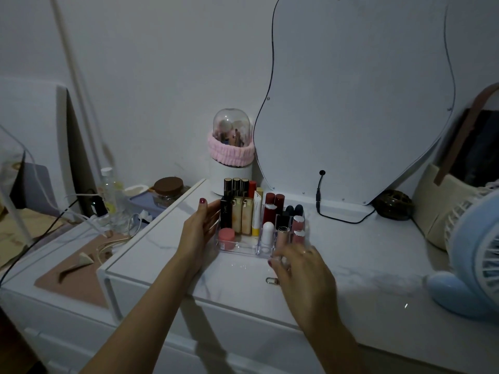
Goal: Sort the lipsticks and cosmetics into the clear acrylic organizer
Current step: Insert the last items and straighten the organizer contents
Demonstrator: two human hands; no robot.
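The clear acrylic organizer sits at the centre of the frame on the white marbled desk, already filled. Tall gold-capped tubes and a red lipstick stand along its back row, a yellow-capped tube in the middle, a pink jar in the front left compartment and a white stick in a front slot, with dark red lipsticks to the right. The left hand lies flat against the organizer's left wall, fingers spread and extended, gripping nothing. The right hand is blurred at the front right corner, fingers loosely curled; I cannot tell whether it holds anything. A small metal clasp lies on the desk just beside it. A domed brush holder stands behind the organizer.
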